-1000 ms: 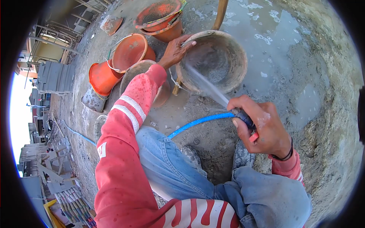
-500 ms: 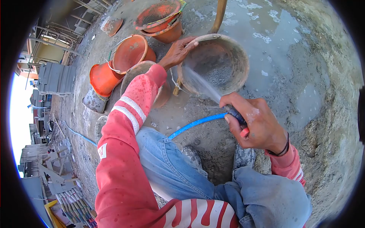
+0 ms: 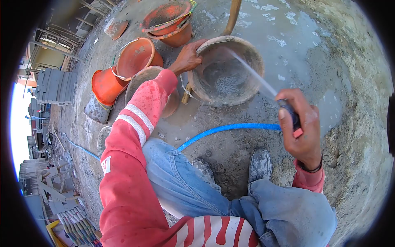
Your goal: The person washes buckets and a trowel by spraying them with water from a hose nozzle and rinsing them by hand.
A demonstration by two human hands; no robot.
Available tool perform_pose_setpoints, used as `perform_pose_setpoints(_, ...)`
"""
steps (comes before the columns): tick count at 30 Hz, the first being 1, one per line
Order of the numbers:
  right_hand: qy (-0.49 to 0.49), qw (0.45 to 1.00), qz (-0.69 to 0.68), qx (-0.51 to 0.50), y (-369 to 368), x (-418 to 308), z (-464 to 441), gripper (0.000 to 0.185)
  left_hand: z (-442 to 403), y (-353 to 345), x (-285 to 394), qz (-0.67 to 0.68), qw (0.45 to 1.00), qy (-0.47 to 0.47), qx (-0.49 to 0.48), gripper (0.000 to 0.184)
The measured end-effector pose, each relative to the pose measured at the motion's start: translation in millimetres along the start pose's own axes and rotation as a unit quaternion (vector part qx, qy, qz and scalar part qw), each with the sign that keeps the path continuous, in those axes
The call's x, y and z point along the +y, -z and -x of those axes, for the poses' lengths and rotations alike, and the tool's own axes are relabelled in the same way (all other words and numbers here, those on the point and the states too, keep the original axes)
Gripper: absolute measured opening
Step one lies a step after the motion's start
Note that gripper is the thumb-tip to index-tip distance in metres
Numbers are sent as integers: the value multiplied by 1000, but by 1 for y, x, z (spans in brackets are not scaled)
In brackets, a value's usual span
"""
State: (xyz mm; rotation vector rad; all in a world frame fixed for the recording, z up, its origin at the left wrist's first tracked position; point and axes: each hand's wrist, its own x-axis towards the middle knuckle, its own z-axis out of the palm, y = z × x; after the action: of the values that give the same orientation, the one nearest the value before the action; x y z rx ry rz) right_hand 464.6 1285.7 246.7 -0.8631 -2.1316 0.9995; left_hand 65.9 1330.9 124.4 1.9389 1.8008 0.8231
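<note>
My left hand [image 3: 188, 57] grips the upper left rim of a cement-stained bucket [image 3: 252, 78], which is tipped so its mouth faces me. A little foamy water lies inside it. In my right hand [image 3: 303, 131], to the right of the bucket, is a black hose nozzle [image 3: 290, 111] with a red end. A jet of water runs from the nozzle up and left into the bucket, striking the upper inside wall. The blue hose [image 3: 222, 128] curves from the nozzle across the wet ground to my knee.
Orange buckets stand or lie to the left: a stacked group [image 3: 177, 35], an upright one [image 3: 138, 59] and a tipped one [image 3: 107, 86]. A wooden handle [image 3: 233, 16] rises behind the bucket. Grey puddled water [image 3: 304, 53] spreads at the right. Stacked grey blocks [image 3: 57, 86] stand far left.
My right hand has moved right with the nozzle and turned it. The water now hits higher on the bucket's inner wall. My left hand stays at the rim as the view shifts slightly.
</note>
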Motion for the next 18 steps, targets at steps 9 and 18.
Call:
perform_pose_setpoints(9,112,980,-47,-160,-12,-11,-4,27,2,0,-6,13,1000,-4,-5,55)
perform_pose_setpoints(18,109,985,-42,-126,-13,-20,-7,27,-2,-2,-17,187,974,112,-55,61)
